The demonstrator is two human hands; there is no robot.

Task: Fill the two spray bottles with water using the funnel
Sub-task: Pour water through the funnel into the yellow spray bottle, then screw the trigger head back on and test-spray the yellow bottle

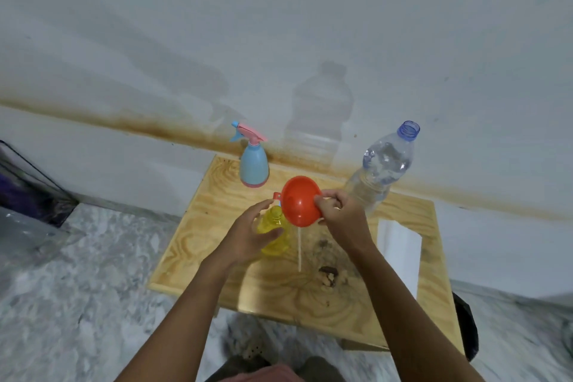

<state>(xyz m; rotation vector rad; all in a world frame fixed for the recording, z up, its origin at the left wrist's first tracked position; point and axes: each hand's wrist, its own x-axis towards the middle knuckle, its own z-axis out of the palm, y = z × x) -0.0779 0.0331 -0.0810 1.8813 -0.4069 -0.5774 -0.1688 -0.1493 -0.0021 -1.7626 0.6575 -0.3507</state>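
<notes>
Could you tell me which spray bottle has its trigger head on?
The blue spray bottle near the wall, with its pink trigger; the yellow spray bottle in the left hand has none.

A pale plywood table (310, 304) stands on mottled grey floor (93, 288) against the wall. On it, a blue spray bottle (254, 167) stands at 11 o'clock, an uncapped water bottle (381, 170) at 1 and a white block (400, 254) at 3. A yellow spray bottle (276, 236) stands just left of centre, with dark scraps (328, 274) near 5.

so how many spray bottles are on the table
2. The blue spray bottle stands at the far edge of the wooden table; the yellow spray bottle is nearer, gripped by the left hand. None seems hidden.
</notes>
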